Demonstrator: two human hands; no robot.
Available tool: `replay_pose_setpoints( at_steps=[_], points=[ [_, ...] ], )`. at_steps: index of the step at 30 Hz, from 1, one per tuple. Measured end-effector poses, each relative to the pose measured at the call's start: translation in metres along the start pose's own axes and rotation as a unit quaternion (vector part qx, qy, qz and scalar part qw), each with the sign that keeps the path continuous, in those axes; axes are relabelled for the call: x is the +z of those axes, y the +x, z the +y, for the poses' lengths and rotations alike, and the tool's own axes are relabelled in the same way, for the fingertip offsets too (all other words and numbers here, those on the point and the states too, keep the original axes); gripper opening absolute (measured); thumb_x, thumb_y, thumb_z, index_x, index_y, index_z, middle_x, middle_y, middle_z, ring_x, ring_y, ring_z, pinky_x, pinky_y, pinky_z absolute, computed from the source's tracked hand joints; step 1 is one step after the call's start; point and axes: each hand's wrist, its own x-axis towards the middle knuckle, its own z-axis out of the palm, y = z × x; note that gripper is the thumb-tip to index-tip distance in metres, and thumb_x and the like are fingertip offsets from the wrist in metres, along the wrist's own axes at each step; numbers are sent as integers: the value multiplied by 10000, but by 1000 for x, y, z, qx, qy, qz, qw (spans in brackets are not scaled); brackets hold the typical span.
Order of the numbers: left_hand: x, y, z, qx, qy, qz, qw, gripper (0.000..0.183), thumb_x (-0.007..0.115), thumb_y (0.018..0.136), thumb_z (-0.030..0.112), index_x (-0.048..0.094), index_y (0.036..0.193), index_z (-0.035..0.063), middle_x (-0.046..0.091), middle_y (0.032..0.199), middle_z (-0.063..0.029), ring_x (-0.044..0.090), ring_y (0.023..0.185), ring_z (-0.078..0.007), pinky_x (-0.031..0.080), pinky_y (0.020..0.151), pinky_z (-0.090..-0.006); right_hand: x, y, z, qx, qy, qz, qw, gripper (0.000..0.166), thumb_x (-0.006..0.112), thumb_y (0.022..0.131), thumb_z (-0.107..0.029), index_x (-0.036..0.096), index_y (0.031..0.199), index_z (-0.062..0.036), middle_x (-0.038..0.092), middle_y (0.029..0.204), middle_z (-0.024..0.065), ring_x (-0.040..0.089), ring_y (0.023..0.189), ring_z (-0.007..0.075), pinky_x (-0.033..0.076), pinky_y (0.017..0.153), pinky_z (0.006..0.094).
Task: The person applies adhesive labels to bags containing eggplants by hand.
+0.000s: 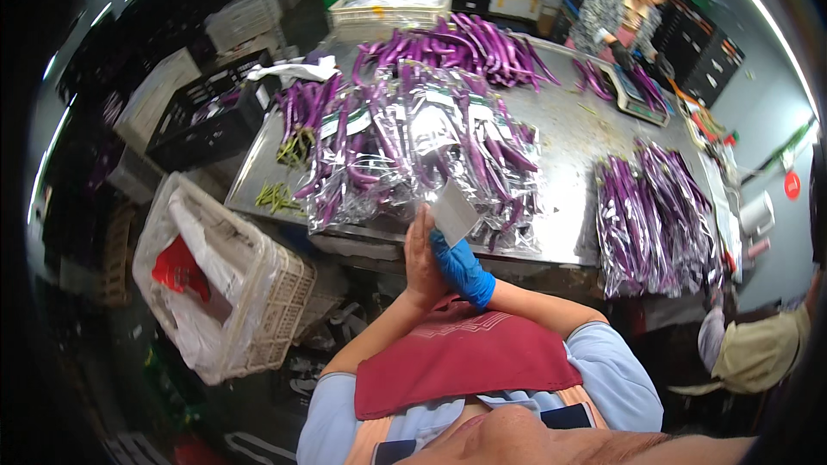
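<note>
My left hand point(423, 265), bare, is raised at the table's near edge, its palm close against my right hand point(462, 271) in a blue glove. A small pale card or label point(455, 212) stands at the gloved fingertips; which fingers hold it cannot be told. Just beyond lie several clear plastic bags of long purple eggplants point(439, 135) with printed labels. A heap of loose eggplants point(465, 48) is behind them. Cut green stems point(278, 199) lie at the table's left side. More bagged eggplants point(652, 226) rest at the right edge.
Left of me stands a plastic-lined cream crate point(291, 290) with a red bag inside. A black crate point(207, 123) is beyond it. Across the steel table point(568, 142), a co-worker point(614, 13) in dark gloves handles eggplants at a weighing scale point(639, 110). Another person point(756, 349) is at the right.
</note>
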Motion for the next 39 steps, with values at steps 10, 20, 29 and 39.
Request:
replay_pose_setpoints(
  at_steps=[10, 20, 29, 39],
  points=[
    [34, 30, 5, -398, -581, -443, 555, 321, 453, 842, 210, 456, 1076, -10, 569, 953, -134, 557, 866, -184, 442, 737, -277, -100, -38, -50, 119, 190, 154, 962, 743, 622, 729, -152, 149, 1295, -67, 401, 1160, 85, 402, 1040, 149, 350, 856, 270],
    [81, 31, 30, -370, -520, -527, 561, 278, 519, 810, 188, 507, 1016, 2, 567, 902, -50, 533, 814, -108, 423, 729, -245, -170, -63, -26, 184, 159, 292, 925, 134, 589, 748, -81, 554, 871, -40, 564, 762, -8, 510, 678, 61, 411, 618, 193],
    [105, 34, 33, -375, -485, -593, 522, 243, 579, 769, 146, 546, 953, -9, 579, 828, -35, 530, 749, -86, 429, 667, -215, -215, -75, -38, 80, 192, 341, 917, 87, 532, 792, -99, 563, 849, -41, 590, 779, 27, 544, 690, 94, 433, 648, 209],
    [110, 13, -46, -305, -336, -758, 469, 235, 622, 707, 80, 574, 913, -22, 600, 833, -54, 547, 774, -113, 444, 710, -245, -293, -168, -77, 40, -11, 540, 841, 65, 566, 771, -89, 567, 818, -44, 559, 713, -10, 504, 642, 58, 407, 580, 188]
  ],
)
